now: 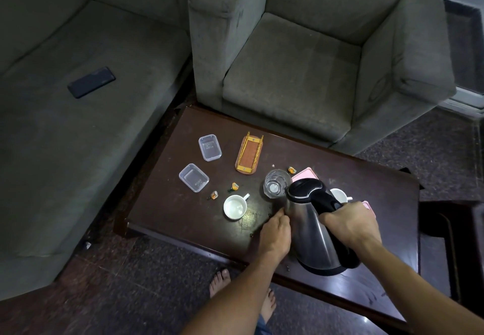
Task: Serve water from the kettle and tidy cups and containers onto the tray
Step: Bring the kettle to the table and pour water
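Note:
A steel kettle (pixel 311 235) with a black lid and handle is tilted forward, its spout over a clear glass (pixel 275 186) on the dark table (pixel 183 203). My right hand (pixel 348 223) is shut on the kettle's black handle. My left hand (pixel 275 235) rests against the kettle's left side, fingers curled. A white cup (pixel 235 207) stands left of the glass. A second white cup (pixel 340 195) shows behind the kettle, on a pink tray (pixel 305 173) that is mostly hidden. Two clear plastic containers (pixel 210 147) (pixel 193 177) lie at the table's left.
A small orange wooden rack (pixel 248 155) lies on its side at the table's middle back. Three wrapped candies (pixel 235 186) (pixel 214 195) (pixel 291 169) are scattered nearby. A grey armchair (pixel 301 73) and sofa (pixel 78 99) with a dark phone (pixel 91 82) border the table. My bare feet (pixel 220 281) are below.

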`<act>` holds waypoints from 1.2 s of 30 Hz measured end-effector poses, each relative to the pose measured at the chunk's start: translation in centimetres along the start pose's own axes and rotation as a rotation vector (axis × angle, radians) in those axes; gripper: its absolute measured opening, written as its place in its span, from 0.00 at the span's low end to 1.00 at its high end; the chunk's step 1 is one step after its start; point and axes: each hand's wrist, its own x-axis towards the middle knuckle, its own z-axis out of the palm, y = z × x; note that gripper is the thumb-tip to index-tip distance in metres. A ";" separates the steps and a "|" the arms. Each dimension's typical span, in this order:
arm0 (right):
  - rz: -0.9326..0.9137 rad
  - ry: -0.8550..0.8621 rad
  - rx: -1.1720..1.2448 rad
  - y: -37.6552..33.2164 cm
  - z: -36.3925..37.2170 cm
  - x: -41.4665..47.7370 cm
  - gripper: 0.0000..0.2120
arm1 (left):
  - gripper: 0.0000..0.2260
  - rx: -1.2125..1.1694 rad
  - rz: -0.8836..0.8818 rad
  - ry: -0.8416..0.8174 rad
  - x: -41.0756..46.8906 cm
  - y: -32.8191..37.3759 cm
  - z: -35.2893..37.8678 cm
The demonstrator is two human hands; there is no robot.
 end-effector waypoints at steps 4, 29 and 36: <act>-0.017 -0.002 -0.029 -0.2 -0.1 0.1 0.11 | 0.16 -0.018 0.011 -0.001 -0.1 0.0 0.0; -0.007 -0.009 -0.044 -0.2 -0.5 0.1 0.11 | 0.17 0.015 0.018 -0.012 -0.4 0.2 0.2; -0.011 -0.011 -0.061 0.0 -0.6 0.1 0.10 | 0.17 -0.022 0.008 -0.025 -0.2 0.2 0.3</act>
